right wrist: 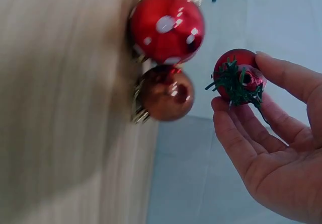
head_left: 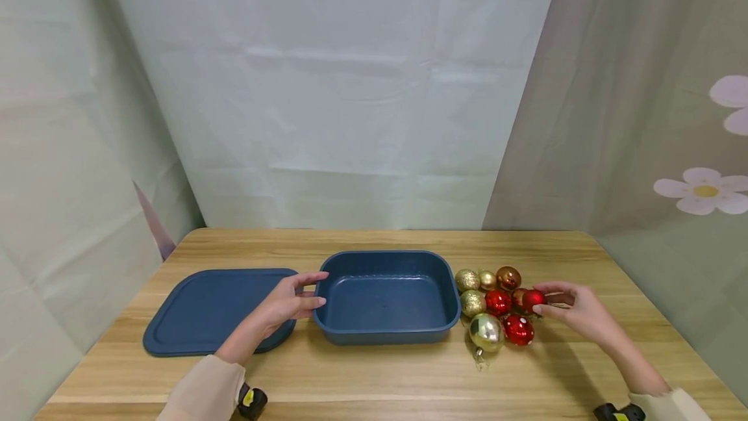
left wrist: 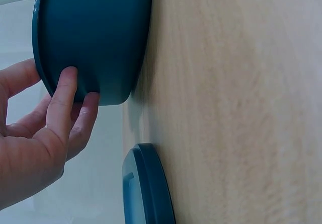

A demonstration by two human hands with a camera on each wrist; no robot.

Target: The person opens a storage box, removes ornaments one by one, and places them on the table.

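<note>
A dark blue tub (head_left: pixel 387 297) stands open on the wooden table, its flat lid (head_left: pixel 210 309) lying to its left. My left hand (head_left: pixel 292 301) touches the tub's left wall (left wrist: pixel 95 38) with straight fingers (left wrist: pixel 65 98). Right of the tub lies a cluster of red and gold baubles (head_left: pixel 493 307). My right hand (head_left: pixel 569 309) pinches a small red bauble (head_left: pixel 533 299) with a green sprig on it (right wrist: pixel 237 78), lifted just off the table beside a white-spotted red bauble (right wrist: pixel 166 26) and a copper one (right wrist: pixel 166 94).
The wooden table (head_left: pixel 374 375) runs from the curtain backdrop to me. A large gold bauble (head_left: pixel 486 332) lies nearest the front of the cluster. Pale curtains hang behind and at both sides.
</note>
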